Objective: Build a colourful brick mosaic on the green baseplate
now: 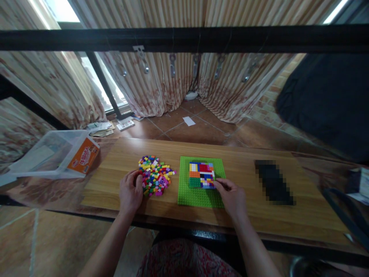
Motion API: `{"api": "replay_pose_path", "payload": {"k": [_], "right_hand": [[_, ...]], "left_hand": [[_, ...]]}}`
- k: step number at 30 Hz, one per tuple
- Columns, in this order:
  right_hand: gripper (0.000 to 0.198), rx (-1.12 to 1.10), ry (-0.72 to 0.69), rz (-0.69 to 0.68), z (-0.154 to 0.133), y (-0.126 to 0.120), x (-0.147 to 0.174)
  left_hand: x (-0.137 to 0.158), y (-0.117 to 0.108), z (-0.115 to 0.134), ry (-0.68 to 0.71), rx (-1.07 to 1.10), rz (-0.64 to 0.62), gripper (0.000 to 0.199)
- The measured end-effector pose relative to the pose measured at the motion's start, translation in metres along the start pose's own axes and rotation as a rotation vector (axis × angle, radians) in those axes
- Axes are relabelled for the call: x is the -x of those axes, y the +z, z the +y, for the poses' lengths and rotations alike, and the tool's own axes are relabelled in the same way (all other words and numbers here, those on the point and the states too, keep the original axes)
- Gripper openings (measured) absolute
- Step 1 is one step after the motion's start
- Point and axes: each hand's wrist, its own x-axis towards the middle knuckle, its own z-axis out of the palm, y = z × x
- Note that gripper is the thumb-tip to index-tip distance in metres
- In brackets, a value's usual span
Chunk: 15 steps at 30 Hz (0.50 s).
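1. A narrow strip of wooden tabletop (239,152) separates the brick pile (155,175) from the green baseplate (184,198).
2. The left hand (131,192) blocks the pile's near left side; the right hand (233,196), the brick panel's (201,175) right.
3. A wider lane runs between the right hand and the dark, pixelated object (273,182).

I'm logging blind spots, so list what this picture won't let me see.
Head view:
Anything inside the left hand: hidden by the hand itself.
Anything pinched by the right hand: too small.
Dark object: masked by pixelation.
Shiny round thing: cut by bottom edge.
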Motion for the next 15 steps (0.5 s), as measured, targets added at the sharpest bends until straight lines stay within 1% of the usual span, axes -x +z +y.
{"api": "replay_pose_path", "payload": {"k": [10, 15], "right_hand": [[0.034, 0.041, 0.002, -0.033, 0.0006, -0.0019, -0.0021], [0.038, -0.015, 0.037, -0.088, 0.005, -0.0024, -0.0066]], "left_hand": [[-0.0004, -0.002, 0.0033, 0.013, -0.009, -0.006, 0.036], [-0.0004, -0.0005, 0.0007, 0.033, -0.014, 0.009, 0.037]]}}
